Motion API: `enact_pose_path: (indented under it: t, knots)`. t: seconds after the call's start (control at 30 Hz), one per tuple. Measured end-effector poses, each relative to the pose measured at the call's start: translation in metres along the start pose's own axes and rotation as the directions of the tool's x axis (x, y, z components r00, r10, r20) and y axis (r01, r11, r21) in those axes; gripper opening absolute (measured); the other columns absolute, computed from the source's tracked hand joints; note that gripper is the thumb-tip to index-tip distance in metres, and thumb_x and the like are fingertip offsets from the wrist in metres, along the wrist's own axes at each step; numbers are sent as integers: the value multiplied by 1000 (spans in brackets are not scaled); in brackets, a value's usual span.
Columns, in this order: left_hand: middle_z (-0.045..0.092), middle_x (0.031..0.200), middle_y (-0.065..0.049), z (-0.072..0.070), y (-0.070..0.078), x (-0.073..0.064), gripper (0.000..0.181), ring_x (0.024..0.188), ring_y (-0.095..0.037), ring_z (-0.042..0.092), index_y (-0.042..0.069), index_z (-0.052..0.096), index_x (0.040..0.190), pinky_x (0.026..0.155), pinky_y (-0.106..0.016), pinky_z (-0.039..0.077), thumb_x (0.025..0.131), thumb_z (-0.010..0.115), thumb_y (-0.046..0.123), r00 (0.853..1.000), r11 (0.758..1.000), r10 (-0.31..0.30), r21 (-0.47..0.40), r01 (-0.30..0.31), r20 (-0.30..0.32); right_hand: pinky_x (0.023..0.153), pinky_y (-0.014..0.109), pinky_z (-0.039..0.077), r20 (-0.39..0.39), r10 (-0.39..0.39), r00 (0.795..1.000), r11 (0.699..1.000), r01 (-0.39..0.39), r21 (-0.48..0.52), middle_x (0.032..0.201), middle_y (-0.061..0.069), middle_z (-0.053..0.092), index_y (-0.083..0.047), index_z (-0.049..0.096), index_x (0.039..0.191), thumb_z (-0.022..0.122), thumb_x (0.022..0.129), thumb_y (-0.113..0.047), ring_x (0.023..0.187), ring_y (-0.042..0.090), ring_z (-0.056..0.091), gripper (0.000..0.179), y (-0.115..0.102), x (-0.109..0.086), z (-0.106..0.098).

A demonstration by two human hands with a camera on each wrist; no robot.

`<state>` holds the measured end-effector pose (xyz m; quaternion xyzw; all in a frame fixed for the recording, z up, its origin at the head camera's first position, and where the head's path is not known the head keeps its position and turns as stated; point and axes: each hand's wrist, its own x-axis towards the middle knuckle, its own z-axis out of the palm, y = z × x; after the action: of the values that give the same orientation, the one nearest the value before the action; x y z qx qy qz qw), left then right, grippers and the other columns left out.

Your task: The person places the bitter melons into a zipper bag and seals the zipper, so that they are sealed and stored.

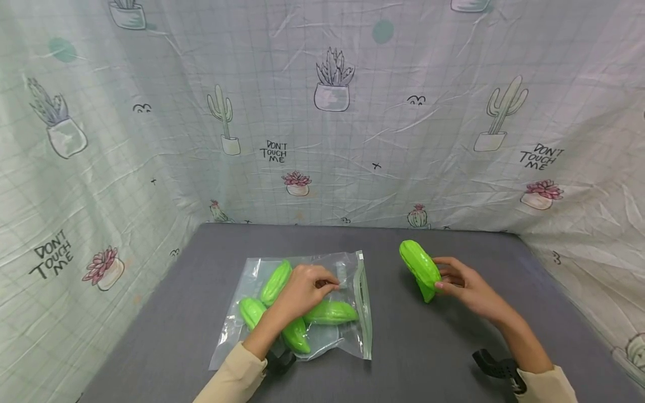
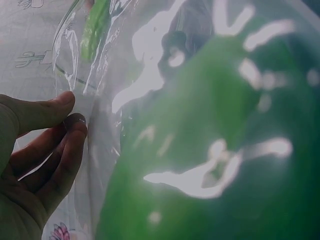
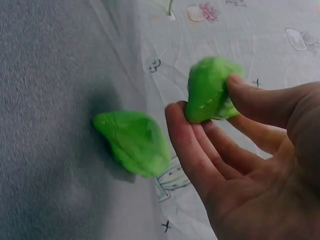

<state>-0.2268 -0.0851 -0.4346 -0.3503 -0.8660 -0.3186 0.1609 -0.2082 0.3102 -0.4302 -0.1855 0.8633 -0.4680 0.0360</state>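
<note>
Fingertips and thumb of the right hand (image 1: 463, 282) grasp a gourd (image 3: 212, 90) at the right of the head frame, leaving the palm clear and the grip light; a second gourd (image 3: 132, 142) shows left of centre in the right wrist frame. At lower centre of the head frame, the left hand (image 1: 304, 285) pinches the bag (image 1: 229, 336) short of its mouth, apparently to raise the upper film (glare blurs how much plastic is caught). Inside, the other gourds (image 1: 330, 313) lie flat, their weight presumably steadying it on the table (image 1: 403, 358).
</note>
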Motion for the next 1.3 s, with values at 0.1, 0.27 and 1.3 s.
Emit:
enact_pose_path:
  t: [0.1,0.27,1.3]
  knots:
    - [78,81,1,0,-1,0,3,63,2,55,11,82,90,59,-11,45,87,81,10,1000,1000,5,4,-5,-7,83,31,59,53,-20,998,1000,20,-1,140,33,54,2,41,152,60,106,-16,107,-3,62,53,0,1,4]
    - [78,80,1,1,-2,0,3,62,3,54,10,82,89,58,-11,45,86,82,9,999,1000,28,12,-28,-23,84,33,61,143,-71,987,997,64,53,139,35,52,8,41,151,56,106,-11,107,-4,62,51,3,4,10]
    - [78,82,2,1,-4,0,3,63,1,56,10,83,91,59,-12,45,88,80,10,1000,1000,7,11,-7,-6,79,32,57,497,-174,850,982,112,152,147,22,56,3,46,152,54,107,-11,100,7,60,48,11,12,41]
